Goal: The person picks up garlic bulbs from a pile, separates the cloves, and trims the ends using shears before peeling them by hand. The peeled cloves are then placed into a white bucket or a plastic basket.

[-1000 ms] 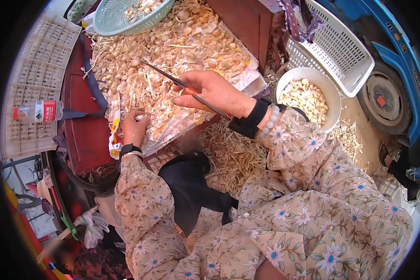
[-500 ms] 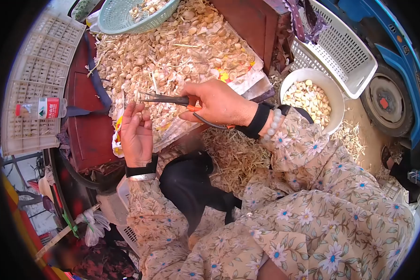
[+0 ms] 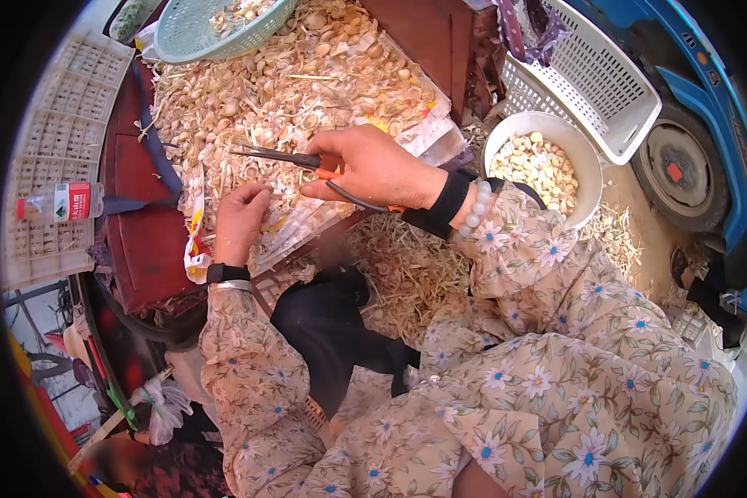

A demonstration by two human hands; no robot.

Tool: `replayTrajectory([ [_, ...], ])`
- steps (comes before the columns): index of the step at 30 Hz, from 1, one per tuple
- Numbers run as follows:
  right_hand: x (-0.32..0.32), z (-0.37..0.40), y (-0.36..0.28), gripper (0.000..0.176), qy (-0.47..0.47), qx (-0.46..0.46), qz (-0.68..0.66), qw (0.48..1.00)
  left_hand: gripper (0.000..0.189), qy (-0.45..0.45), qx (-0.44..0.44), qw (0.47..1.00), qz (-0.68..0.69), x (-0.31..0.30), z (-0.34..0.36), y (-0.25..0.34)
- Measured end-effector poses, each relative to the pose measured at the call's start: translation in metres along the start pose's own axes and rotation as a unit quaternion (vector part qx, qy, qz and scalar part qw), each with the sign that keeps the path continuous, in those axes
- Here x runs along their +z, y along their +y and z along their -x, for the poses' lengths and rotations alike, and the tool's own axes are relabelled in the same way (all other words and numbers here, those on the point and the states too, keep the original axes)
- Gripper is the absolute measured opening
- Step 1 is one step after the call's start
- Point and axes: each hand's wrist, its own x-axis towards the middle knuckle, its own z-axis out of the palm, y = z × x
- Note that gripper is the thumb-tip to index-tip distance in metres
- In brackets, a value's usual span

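My right hand (image 3: 382, 166) grips scissors (image 3: 278, 156) with dark blades and orange-and-black handles; the blades point left over the pile. Lower left of the blades, my left hand (image 3: 241, 220) is turned back-up at the near edge of the heap, its fingers curled together. Whatever those fingers may hold is hidden. Garlic cloves and dry skins (image 3: 307, 91) cover the low red table in front of me. A printed plastic sheet (image 3: 286, 245) lies under them along the near edge.
A green basket (image 3: 232, 46) sits on the pile's far side. At right stand a white bucket of peeled cloves (image 3: 587, 170), a white crate (image 3: 639, 124) and a blue vehicle's wheel (image 3: 681, 166). A bottle (image 3: 62, 202) lies on a crate (image 3: 50, 158) at left. Dry stalks (image 3: 407, 274) litter the ground.
My left hand has turned from palm-up to back-up and lowered towards the pile, its fingers curling in. The scissors stay in my right hand. The whole view has shifted slightly.
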Motion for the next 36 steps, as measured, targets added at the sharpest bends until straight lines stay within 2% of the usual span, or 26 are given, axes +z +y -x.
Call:
replayTrajectory([
  [2, 0.000, -0.001, 0.001, 0.037, -0.011, -0.002, 0.010, 1.000, 0.031, -0.026, 0.026, 0.984, -0.174, 0.005, -0.009, -0.013],
  [5, 0.001, -0.001, 0.005, 0.036, -0.020, -0.004, 0.011, 1.000, 0.031, 0.007, 0.053, 0.954, -0.296, 0.011, -0.018, -0.014],
  [6, 0.001, -0.001, 0.005, 0.036, -0.023, -0.006, 0.009, 1.000, 0.031, -0.005, 0.015, 0.958, -0.286, 0.011, -0.019, -0.010],
  [9, 0.001, -0.001, 0.004, 0.036, -0.031, 0.000, 0.013, 0.999, 0.025, 0.034, -0.006, 0.958, -0.285, 0.017, -0.022, -0.007],
  [12, -0.002, -0.001, 0.004, 0.037, -0.022, -0.009, 0.030, 0.999, 0.020, 0.116, 0.148, 0.943, -0.274, 0.020, -0.022, -0.028],
  [15, -0.004, 0.000, 0.004, 0.037, -0.013, -0.001, 0.013, 1.000, 0.019, 0.085, -0.010, 0.993, -0.075, 0.012, -0.019, -0.029],
  [16, -0.004, 0.000, 0.004, 0.039, -0.007, 0.002, 0.001, 1.000, 0.021, 0.074, 0.010, 0.997, -0.022, 0.008, -0.018, -0.031],
  [19, -0.005, 0.000, 0.004, 0.040, 0.004, 0.001, -0.016, 1.000, 0.021, 0.110, 0.018, 0.994, -0.013, 0.010, -0.014, -0.032],
  [22, -0.007, -0.001, 0.004, 0.037, 0.007, -0.004, -0.010, 1.000, 0.025, 0.083, 0.018, 0.995, -0.061, 0.022, -0.006, -0.001],
  [25, -0.009, -0.002, 0.004, 0.037, 0.013, 0.010, -0.019, 1.000, 0.028, 0.054, 0.119, 0.967, -0.218, 0.032, -0.019, -0.005],
  [29, -0.009, -0.001, 0.004, 0.037, 0.013, 0.018, -0.011, 1.000, 0.023, 0.069, 0.139, 0.942, -0.296, 0.037, -0.024, 0.004],
  [35, -0.006, -0.002, 0.006, 0.037, 0.011, 0.017, -0.021, 1.000, 0.022, 0.099, 0.144, 0.928, -0.330, 0.044, -0.015, 0.012],
  [36, -0.006, -0.002, 0.005, 0.037, 0.007, 0.020, -0.023, 1.000, 0.023, 0.109, 0.127, 0.950, -0.263, 0.042, -0.015, 0.010],
])
